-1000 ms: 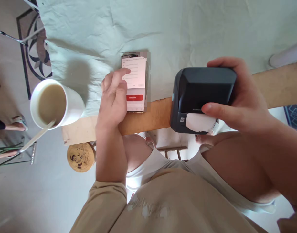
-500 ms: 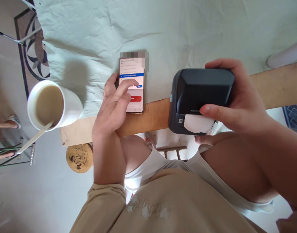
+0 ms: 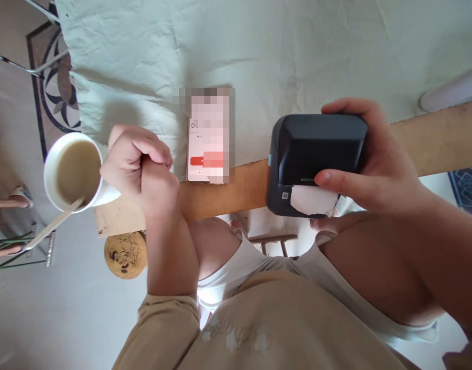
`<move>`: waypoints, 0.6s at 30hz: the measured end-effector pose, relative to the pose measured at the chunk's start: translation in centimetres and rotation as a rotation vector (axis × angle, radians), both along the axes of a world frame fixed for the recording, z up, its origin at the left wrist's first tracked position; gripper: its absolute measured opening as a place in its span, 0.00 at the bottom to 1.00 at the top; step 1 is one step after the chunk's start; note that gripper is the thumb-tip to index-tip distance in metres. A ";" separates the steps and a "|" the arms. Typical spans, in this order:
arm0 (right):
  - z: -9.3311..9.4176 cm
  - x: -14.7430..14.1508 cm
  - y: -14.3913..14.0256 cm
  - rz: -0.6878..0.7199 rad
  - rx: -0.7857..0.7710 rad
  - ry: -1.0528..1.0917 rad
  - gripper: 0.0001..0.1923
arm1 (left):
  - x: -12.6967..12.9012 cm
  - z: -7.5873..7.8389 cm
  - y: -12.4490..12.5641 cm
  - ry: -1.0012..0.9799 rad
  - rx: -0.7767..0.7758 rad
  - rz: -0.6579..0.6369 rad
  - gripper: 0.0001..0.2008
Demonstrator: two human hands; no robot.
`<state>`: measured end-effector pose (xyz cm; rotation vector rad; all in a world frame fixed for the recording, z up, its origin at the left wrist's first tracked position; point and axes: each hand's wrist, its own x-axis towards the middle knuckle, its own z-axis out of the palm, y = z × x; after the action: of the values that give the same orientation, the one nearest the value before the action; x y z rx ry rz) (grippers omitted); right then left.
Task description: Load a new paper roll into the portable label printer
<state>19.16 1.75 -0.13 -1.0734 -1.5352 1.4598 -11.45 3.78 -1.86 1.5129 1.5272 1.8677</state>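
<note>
A: What's the right hand doing?

B: It holds a small black label printer above the near edge of the bench. The fingers wrap over its far side and the thumb presses across the front, just above a strip of white paper sticking out of the slot. So the fingers are clamped on the printer, and it hangs clear of the bench, not resting on it.

A: And the left hand?

B: Curled into a loose fist, fingers pressed together, holding nothing I can see. It sits at the near left corner of the bench, against the side of a white cup of pale drink with a spoon in it.

A: Where's the phone?

B: Flat on the pale cloth, at the near edge of the bench, between the two hands. Its screen is lit, with a red bar low down; the rest is blurred, so I can't read it.

A: How far along would you say things are?

B: Judging by the paper already poking out, a label seems printed or partly fed. It isn't torn off, and neither hand is on the phone. What's left looks like pulling that strip free.
</note>
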 end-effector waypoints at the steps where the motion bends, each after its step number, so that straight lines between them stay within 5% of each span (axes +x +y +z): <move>1: 0.0 0.0 0.0 -0.001 0.006 -0.005 0.36 | 0.1 -0.2 0.2 0.011 0.142 0.004 0.11; 3: -0.1 0.1 0.0 0.005 0.024 -0.014 0.36 | 0.2 -0.5 0.6 0.023 0.350 -0.031 0.09; 5: -0.1 0.1 0.1 0.015 0.031 -0.022 0.35 | 0.3 -0.6 0.9 -0.005 0.372 -0.096 0.08; 18: 0.1 0.1 0.1 0.011 0.020 -0.025 0.36 | 0.1 0.0 -0.1 0.034 0.251 -0.254 0.05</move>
<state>19.22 1.81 -0.01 -1.0768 -1.5726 1.4408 -11.37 3.72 -1.86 1.7603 1.0824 1.9449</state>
